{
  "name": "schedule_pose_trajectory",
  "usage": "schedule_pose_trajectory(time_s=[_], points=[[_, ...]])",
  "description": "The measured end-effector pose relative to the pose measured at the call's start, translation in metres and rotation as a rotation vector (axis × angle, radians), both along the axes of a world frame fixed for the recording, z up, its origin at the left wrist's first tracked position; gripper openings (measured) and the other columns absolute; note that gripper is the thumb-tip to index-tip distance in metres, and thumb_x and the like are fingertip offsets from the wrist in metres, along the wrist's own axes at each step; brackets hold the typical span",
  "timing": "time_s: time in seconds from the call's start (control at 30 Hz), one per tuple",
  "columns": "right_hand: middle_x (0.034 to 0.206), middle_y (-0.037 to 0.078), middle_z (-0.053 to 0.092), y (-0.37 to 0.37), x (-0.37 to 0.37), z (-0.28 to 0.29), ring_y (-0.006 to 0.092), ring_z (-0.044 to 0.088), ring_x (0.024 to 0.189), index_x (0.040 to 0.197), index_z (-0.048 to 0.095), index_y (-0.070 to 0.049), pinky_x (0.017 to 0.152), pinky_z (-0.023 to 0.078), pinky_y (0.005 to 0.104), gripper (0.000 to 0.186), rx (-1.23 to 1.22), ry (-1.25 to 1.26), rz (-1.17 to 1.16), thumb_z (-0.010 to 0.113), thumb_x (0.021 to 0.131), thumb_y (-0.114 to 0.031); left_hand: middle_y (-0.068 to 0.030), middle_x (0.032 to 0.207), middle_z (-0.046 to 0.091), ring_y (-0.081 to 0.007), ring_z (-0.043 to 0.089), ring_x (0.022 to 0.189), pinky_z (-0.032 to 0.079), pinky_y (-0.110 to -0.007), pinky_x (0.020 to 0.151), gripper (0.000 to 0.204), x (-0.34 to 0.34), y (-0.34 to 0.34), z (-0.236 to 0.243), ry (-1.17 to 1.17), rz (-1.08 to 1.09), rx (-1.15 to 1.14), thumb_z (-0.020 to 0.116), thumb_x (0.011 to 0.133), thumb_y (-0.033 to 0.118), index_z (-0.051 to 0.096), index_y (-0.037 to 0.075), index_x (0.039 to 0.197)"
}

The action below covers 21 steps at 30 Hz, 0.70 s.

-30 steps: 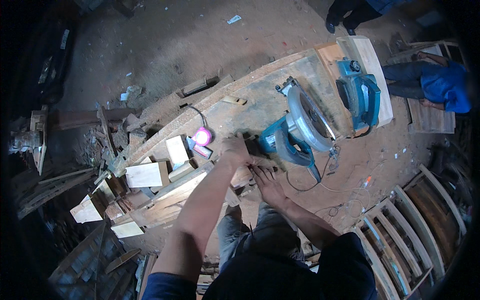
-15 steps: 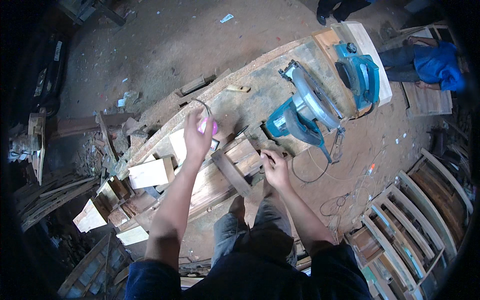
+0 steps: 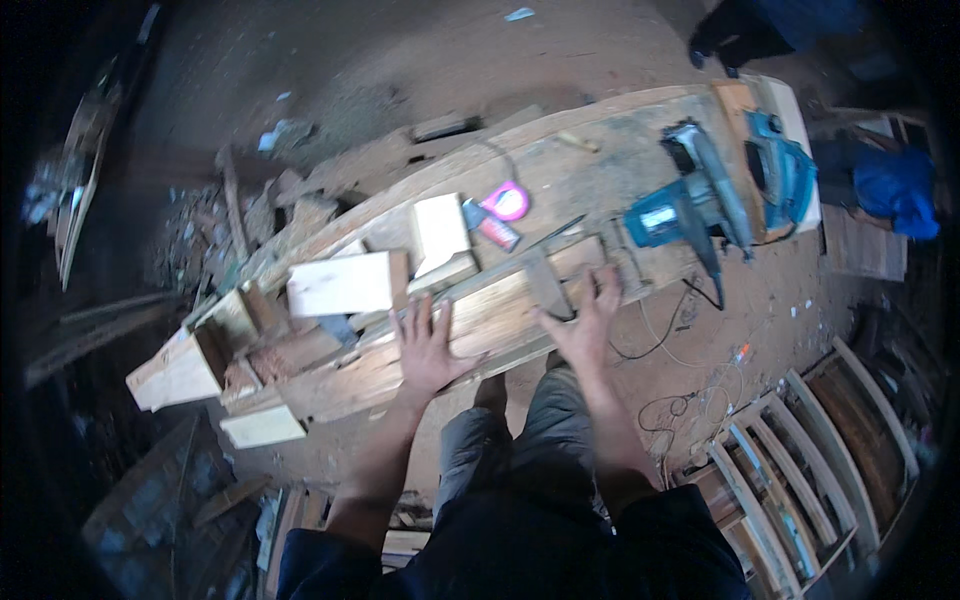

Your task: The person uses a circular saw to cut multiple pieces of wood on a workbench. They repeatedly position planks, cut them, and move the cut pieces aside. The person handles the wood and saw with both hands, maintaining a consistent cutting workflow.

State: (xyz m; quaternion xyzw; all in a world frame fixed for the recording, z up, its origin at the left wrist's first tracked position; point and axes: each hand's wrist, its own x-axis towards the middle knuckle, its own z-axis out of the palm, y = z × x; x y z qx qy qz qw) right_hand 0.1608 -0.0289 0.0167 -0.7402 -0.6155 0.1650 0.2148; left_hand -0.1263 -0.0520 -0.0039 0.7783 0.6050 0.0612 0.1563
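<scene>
On the long pale plank [image 3: 490, 318] along the bench's near side, my left hand [image 3: 428, 352] lies with its fingers spread. Farther right, my right hand [image 3: 583, 325] is open, its thumb and fingers on either side of the near end of a short wooden bar [image 3: 545, 283] lying across the plank. Whether it touches the bar, I cannot tell. A pink tape measure [image 3: 507, 201] rests on the bench beyond the plank, beside a small red and dark packet-like item [image 3: 498, 233]. A slim dark pointed stick [image 3: 562, 229] lies near the bar's far end.
A teal circular saw [image 3: 660, 215] and a teal electric planer [image 3: 783, 180] sit on the bench's right part. Pale wood blocks [image 3: 340, 285] lie at left. Cords [image 3: 660, 412] trail on the floor near stacked curved frames [image 3: 790, 460]. Another person in blue [image 3: 893, 190] is at far right.
My left hand has left the pink tape measure and come down onto the plank. My right hand has opened beside the bar. The whole view has shifted, placing the bench farther right.
</scene>
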Motion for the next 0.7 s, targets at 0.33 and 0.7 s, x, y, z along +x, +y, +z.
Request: schedule_pose_trajectory(time_s=[0.33, 0.7], points=[[0.150, 0.029, 0.049, -0.007, -0.001, -0.007, 0.0464, 0.049, 0.135, 0.122, 0.075, -0.004, 0.112, 0.042, 0.0540, 0.075, 0.125, -0.099, -0.002, 0.100, 0.060, -0.036, -0.0248, 0.169, 0.023, -0.0482, 0.011, 0.158, 0.004, -0.074, 0.122, 0.116, -0.016, -0.004, -0.007, -0.032, -0.025, -0.080, 0.070, 0.070, 0.086, 0.040, 0.022, 0.162], [0.148, 0.033, 0.042, 0.009, 0.001, 0.016, 0.0480, 0.042, 0.137, 0.151, 0.042, 0.006, 0.114, 0.038, 0.0535, 0.124, -0.068, -0.124, -0.095, 0.098, 0.056, -0.049, -0.0322, 0.148, 0.041, -0.0528, 0.038, 0.138, 0.029, -0.067, 0.115, 0.129, -0.111, -0.038, 0.003, -0.033, 0.049, 0.015, 0.086, 0.065, 0.070, 0.031, 0.001, 0.160]])
